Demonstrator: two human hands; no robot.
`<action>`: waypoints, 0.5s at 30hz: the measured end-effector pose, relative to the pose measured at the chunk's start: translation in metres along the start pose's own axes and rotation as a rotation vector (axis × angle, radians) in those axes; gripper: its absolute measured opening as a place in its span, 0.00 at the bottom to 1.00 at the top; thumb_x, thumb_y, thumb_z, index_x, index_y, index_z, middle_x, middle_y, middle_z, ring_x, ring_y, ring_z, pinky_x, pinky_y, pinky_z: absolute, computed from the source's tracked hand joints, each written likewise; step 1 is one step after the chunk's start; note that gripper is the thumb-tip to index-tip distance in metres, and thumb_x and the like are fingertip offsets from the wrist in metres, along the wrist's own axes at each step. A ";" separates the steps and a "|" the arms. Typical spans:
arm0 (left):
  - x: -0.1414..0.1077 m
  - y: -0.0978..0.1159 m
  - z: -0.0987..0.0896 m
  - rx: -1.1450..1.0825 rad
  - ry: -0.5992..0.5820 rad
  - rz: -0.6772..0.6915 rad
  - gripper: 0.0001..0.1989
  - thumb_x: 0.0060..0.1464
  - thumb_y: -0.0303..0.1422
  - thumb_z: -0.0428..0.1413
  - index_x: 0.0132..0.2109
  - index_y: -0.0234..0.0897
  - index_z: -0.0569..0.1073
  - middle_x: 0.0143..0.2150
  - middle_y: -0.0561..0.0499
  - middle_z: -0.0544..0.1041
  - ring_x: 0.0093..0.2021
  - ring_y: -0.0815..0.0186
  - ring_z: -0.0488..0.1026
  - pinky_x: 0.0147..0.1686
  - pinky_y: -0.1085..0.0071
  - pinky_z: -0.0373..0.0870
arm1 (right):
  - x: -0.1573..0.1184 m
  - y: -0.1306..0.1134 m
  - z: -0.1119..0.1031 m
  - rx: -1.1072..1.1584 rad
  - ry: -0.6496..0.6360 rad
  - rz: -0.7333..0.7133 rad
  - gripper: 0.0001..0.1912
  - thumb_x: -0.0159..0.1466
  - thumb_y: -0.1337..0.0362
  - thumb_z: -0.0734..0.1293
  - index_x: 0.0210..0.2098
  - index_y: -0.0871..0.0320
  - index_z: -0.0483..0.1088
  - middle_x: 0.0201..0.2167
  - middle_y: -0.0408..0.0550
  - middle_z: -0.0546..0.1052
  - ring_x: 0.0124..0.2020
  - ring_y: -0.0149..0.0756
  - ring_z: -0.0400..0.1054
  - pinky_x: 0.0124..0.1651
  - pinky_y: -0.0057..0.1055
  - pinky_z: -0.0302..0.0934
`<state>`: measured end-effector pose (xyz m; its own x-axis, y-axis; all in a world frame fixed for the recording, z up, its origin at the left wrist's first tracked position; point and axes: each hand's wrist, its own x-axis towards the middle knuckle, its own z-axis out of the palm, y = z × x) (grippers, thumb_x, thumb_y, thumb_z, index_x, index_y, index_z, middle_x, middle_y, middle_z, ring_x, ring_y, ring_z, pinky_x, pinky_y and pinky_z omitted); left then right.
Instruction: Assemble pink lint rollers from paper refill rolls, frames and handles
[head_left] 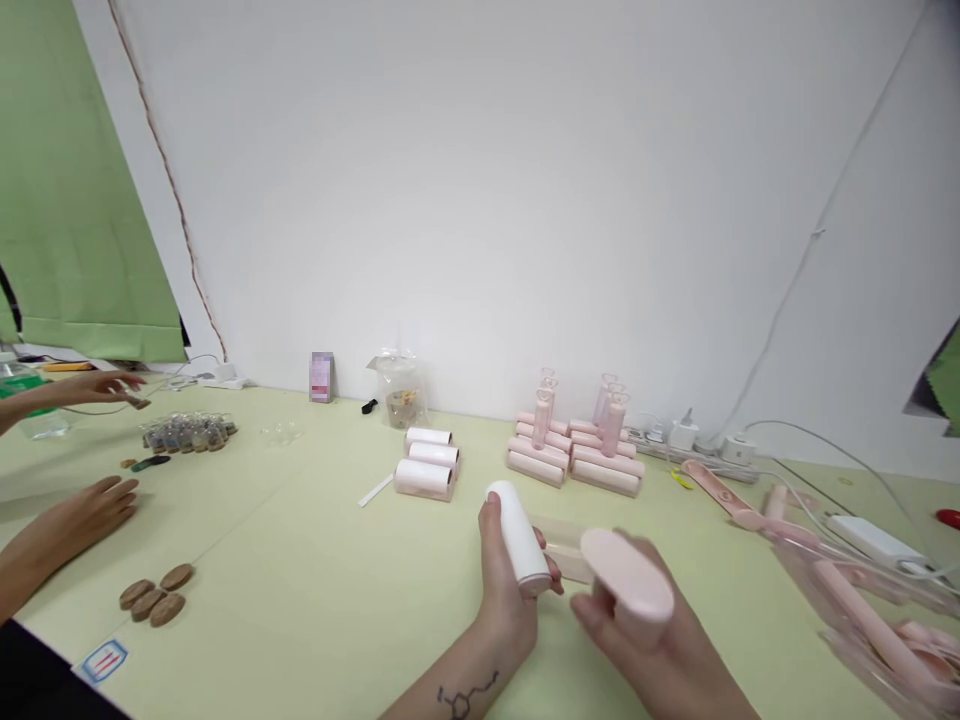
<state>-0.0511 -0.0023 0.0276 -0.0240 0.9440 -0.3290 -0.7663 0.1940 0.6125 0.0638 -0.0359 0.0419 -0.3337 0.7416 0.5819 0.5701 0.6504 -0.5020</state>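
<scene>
My left hand (514, 560) is closed around a white lint roller refill (517, 535), which leans with its top to the left. Close on its right, my right hand (637, 630) grips a pink plastic lint roller part (630, 580) with a flat oval end facing up. Its lower part is hidden by my fingers, and the hand is slightly blurred. A pale translucent case (568, 550) shows partly behind both hands. Beyond my left hand lie white refill rolls (424, 478) on the table. Further back are pink lint rollers (604, 470) in two stacks, some small pink ones standing upright.
On the right lie pink handles (720, 495), clear plastic packaging (862, 620) and chargers with cables (739, 450). At left, another person's hands (94, 515) are near small bottles (187, 432) and brown oval pieces (166, 608). A bagged cup (403, 390) stands by the wall.
</scene>
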 end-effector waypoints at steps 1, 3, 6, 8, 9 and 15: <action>-0.001 -0.001 0.000 0.014 -0.017 0.038 0.24 0.47 0.54 0.47 0.31 0.34 0.64 0.18 0.55 0.65 0.14 0.71 0.62 0.14 0.75 0.58 | 0.006 -0.001 -0.001 0.081 0.031 0.151 0.11 0.60 0.57 0.58 0.40 0.54 0.61 0.30 0.45 0.73 0.29 0.36 0.69 0.25 0.26 0.63; -0.005 -0.005 0.000 0.050 -0.061 0.068 0.24 0.47 0.54 0.48 0.36 0.36 0.64 0.18 0.56 0.65 0.15 0.69 0.63 0.16 0.74 0.61 | 0.017 -0.002 0.001 0.287 0.037 0.382 0.17 0.58 0.54 0.59 0.44 0.54 0.61 0.40 0.49 0.72 0.37 0.40 0.69 0.32 0.30 0.65; -0.009 -0.014 -0.001 0.068 -0.133 0.086 0.23 0.48 0.51 0.48 0.41 0.37 0.64 0.24 0.53 0.68 0.22 0.67 0.68 0.22 0.72 0.65 | 0.026 -0.002 0.009 0.508 -0.003 0.471 0.22 0.57 0.52 0.59 0.48 0.55 0.59 0.47 0.51 0.69 0.41 0.42 0.68 0.36 0.33 0.65; -0.011 -0.019 -0.002 0.077 -0.179 0.130 0.21 0.50 0.49 0.49 0.44 0.38 0.65 0.32 0.51 0.71 0.32 0.65 0.71 0.31 0.73 0.67 | 0.028 -0.002 0.014 0.583 -0.005 0.484 0.22 0.58 0.52 0.59 0.49 0.55 0.58 0.45 0.50 0.70 0.40 0.42 0.68 0.36 0.34 0.65; -0.011 -0.020 -0.003 0.091 -0.194 0.154 0.21 0.50 0.48 0.50 0.45 0.39 0.65 0.36 0.50 0.72 0.36 0.64 0.71 0.34 0.73 0.67 | 0.027 -0.003 0.016 0.598 0.000 0.487 0.23 0.59 0.52 0.59 0.50 0.55 0.57 0.45 0.50 0.70 0.40 0.42 0.68 0.35 0.33 0.65; -0.018 -0.025 -0.002 0.207 -0.241 0.105 0.24 0.51 0.49 0.47 0.52 0.44 0.60 0.47 0.49 0.69 0.44 0.61 0.69 0.38 0.72 0.67 | 0.028 0.000 0.014 0.608 -0.044 0.528 0.25 0.60 0.50 0.56 0.53 0.54 0.56 0.46 0.50 0.69 0.44 0.43 0.66 0.39 0.35 0.65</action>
<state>-0.0327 -0.0251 0.0165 0.0754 0.9929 -0.0918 -0.6201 0.1188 0.7755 0.0434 -0.0130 0.0492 -0.1705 0.9737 0.1510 0.1570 0.1781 -0.9714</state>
